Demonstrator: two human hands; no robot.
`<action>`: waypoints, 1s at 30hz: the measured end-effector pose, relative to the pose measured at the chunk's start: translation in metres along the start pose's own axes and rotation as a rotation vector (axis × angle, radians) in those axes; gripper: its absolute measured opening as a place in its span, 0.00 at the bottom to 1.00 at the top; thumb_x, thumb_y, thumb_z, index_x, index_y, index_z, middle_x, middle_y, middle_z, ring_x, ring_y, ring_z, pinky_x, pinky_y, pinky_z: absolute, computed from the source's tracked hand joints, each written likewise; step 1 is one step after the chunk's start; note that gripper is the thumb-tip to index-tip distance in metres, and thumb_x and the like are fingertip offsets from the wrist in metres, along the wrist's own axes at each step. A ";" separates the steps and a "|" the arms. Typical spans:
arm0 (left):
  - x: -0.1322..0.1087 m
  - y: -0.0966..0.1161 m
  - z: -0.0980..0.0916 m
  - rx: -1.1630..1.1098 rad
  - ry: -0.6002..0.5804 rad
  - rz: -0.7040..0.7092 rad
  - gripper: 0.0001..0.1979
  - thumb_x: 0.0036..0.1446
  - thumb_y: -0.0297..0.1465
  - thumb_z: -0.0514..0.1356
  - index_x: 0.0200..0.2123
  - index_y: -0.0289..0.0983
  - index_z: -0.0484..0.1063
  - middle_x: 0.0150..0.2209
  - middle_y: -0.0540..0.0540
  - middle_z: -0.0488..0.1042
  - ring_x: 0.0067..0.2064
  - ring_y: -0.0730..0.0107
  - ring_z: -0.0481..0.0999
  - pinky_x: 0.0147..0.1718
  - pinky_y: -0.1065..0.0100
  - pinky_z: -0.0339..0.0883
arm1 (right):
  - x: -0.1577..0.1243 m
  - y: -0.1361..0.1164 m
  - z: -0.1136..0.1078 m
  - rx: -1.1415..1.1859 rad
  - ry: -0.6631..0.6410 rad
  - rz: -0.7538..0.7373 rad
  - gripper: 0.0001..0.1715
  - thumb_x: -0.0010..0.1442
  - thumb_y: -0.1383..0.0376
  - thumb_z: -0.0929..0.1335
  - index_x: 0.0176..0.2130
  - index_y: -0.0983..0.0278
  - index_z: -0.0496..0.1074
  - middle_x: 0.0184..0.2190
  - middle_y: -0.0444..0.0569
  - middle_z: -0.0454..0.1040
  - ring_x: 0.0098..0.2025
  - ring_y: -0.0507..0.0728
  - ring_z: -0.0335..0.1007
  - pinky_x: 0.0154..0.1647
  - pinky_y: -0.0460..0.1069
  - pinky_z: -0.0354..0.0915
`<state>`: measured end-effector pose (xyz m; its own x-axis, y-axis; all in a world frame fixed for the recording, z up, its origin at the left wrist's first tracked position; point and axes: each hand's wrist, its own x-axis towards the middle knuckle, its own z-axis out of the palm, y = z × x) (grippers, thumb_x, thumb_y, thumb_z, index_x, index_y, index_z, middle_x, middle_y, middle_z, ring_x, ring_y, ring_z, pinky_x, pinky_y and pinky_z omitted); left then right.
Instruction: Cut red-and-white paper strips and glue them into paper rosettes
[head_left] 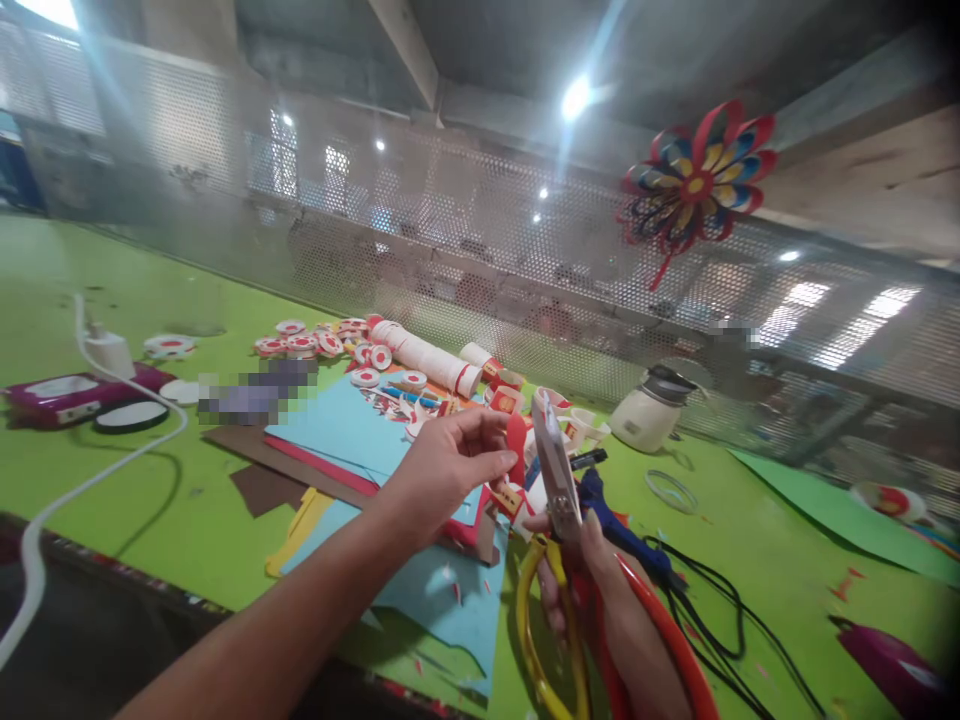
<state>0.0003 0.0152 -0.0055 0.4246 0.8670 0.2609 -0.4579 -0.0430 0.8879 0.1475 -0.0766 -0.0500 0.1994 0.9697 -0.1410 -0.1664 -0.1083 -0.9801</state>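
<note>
Green tbl [750, 540], L end: purple box [60, 397] w/ white adapter [111, 355] at its far side; white cable [34, 580] crosses the near edge. Dark-rimmed round lid [131, 415] just beside the box, smaller white disc [182, 390] next to that. Far side: perforated screen [420, 250]; cream jug [645, 415] w/ dark top upright nr it, R of ctr. Clear ring [670, 490] lies flat, nearer than jug. R end: green sheet [832, 515], flat. Purple obj. [892, 670], partly out of view, nr near R corner. Up high, far side: multi-col. flower ornament [696, 187] & bright lamp [576, 97].
</note>
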 end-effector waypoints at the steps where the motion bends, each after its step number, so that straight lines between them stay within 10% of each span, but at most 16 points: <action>1: 0.000 -0.001 0.000 0.010 0.005 0.002 0.14 0.43 0.25 0.65 0.36 0.32 0.71 0.29 0.49 0.70 0.28 0.76 0.67 0.26 0.72 0.61 | 0.001 -0.001 0.000 0.002 0.002 -0.005 0.35 0.50 0.37 0.63 0.40 0.64 0.70 0.16 0.40 0.65 0.14 0.46 0.58 0.14 0.41 0.56; 16: 0.002 -0.002 -0.002 0.119 0.042 0.057 0.08 0.44 0.28 0.65 0.30 0.32 0.74 0.24 0.51 0.69 0.25 0.78 0.63 0.26 0.71 0.58 | -0.008 -0.004 0.015 -0.124 0.019 -0.178 0.21 0.56 0.48 0.66 0.35 0.63 0.70 0.16 0.37 0.60 0.15 0.46 0.53 0.16 0.42 0.52; 25: 0.013 -0.011 -0.009 0.119 0.063 0.094 0.06 0.43 0.27 0.63 0.27 0.32 0.72 0.22 0.50 0.70 0.24 0.78 0.63 0.26 0.71 0.58 | -0.008 -0.029 0.009 -0.462 -0.222 -0.324 0.19 0.60 0.52 0.64 0.30 0.65 0.68 0.25 0.45 0.69 0.27 0.51 0.66 0.30 0.47 0.64; 30: 0.020 -0.020 -0.015 0.100 0.080 0.092 0.08 0.41 0.29 0.64 0.27 0.32 0.71 0.22 0.51 0.70 0.23 0.77 0.65 0.24 0.72 0.58 | -0.002 -0.045 0.007 -0.378 -0.234 -0.164 0.22 0.57 0.49 0.65 0.32 0.66 0.68 0.25 0.45 0.71 0.26 0.52 0.70 0.29 0.49 0.68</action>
<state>0.0062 0.0405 -0.0234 0.3190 0.8937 0.3157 -0.4100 -0.1702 0.8961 0.1481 -0.0720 -0.0044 -0.0365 0.9993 0.0124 0.2214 0.0202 -0.9750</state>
